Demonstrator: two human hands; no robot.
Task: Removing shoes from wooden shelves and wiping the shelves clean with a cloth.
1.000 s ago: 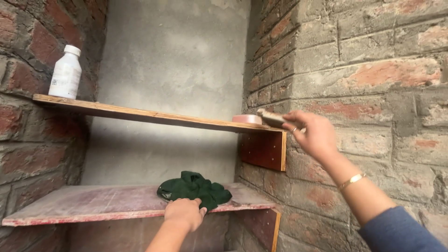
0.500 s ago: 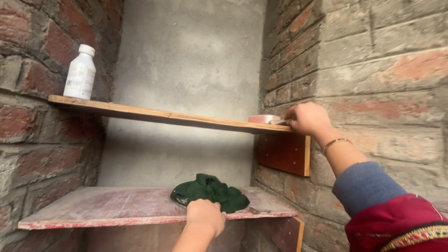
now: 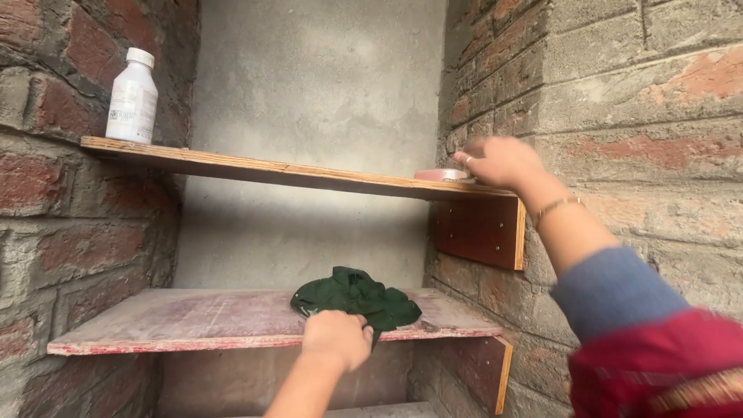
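Note:
A crumpled dark green cloth (image 3: 357, 296) lies on the lower reddish wooden shelf (image 3: 178, 319). My left hand (image 3: 336, 339) rests at the shelf's front edge with its fingers curled on the cloth's near edge. My right hand (image 3: 501, 162) reaches to the right end of the upper wooden shelf (image 3: 255, 169), fingers spread, touching or just over a small flat pink object (image 3: 438, 175) there. A thin bangle sits on that wrist. Whether the right hand holds anything is hidden by blur.
A white plastic bottle (image 3: 132, 98) stands at the left end of the upper shelf. Rough brick walls (image 3: 611, 101) close in both sides of the niche, with a grey plastered back wall (image 3: 309, 85). A wooden bracket (image 3: 480, 231) supports the upper shelf at right.
The view has shifted closer. My right hand has settled at the upper shelf's right end by the pink object; a dark thing it held earlier is no longer seen. My left hand stays at the green cloth.

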